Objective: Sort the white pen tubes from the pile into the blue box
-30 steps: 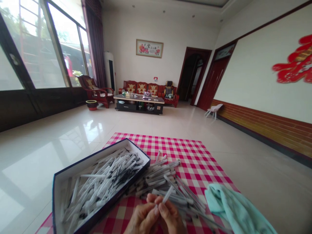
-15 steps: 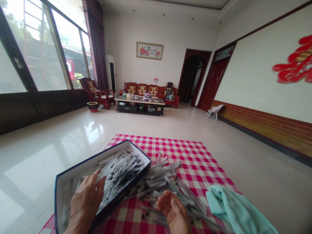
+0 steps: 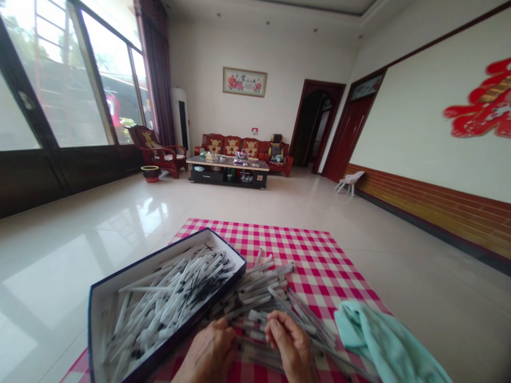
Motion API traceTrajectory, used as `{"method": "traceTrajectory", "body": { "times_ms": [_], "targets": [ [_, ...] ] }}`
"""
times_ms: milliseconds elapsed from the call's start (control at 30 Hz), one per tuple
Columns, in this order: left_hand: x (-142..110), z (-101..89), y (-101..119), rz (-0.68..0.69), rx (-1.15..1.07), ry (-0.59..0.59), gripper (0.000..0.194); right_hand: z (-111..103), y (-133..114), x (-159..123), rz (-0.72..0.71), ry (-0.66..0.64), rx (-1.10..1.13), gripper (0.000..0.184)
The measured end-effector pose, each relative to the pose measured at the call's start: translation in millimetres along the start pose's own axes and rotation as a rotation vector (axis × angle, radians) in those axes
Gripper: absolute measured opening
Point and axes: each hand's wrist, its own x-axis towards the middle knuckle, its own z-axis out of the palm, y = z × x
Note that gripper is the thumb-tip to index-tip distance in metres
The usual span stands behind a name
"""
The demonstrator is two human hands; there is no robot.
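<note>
Slim clear-barrelled pens with black ends lie in a loose pile beside a blue-edged, white-lined box. More pens or pen parts, whitish and clear with dark bits, fill that box. My left hand is at the near left edge of the pile, just outside the box, its fingers curled down; whatever they grip is hidden. At the pile's near side, my right hand has its thumb pressed toward the bent fingers, and I cannot make out what is between them.
Under everything is a pink-and-white checked tablecloth. A mint-green cloth lies crumpled at the right. Across the tiled floor stand a low black table, a red wooden sofa and a small stool.
My left hand has moved right and out of the box to the pile, near my right hand. The right hand's fingers have drawn closer together. The view has shifted slightly.
</note>
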Motion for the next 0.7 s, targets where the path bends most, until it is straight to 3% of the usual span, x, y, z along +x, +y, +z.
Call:
{"method": "traceTrajectory", "body": {
  "times_ms": [133,267,400,567,700],
  "targets": [
    [1.2,20.8,-11.8,0.008,0.028,-0.034,0.016,-2.0,-0.6,1.9,0.015,0.051,0.021,0.028],
    [-0.4,23.6,-15.6,0.056,0.006,-0.011,0.015,-2.5,-5.0,2.4,0.031,0.078,0.031,0.03],
    [-6.0,7.3,-11.6,0.111,-0.087,0.036,0.015,-4.2,-9.9,1.7,-0.003,0.11,0.058,0.026],
    [-7.6,-25.1,-5.7,0.05,-0.241,0.096,0.014,-4.5,-23.1,-4.0,-0.198,0.199,-0.03,0.028],
    [-4.0,-34.8,-2.8,-0.042,-0.326,0.184,0.019,9.8,-27.6,-14.2,-0.328,0.087,-0.204,0.039]
  ]
}}
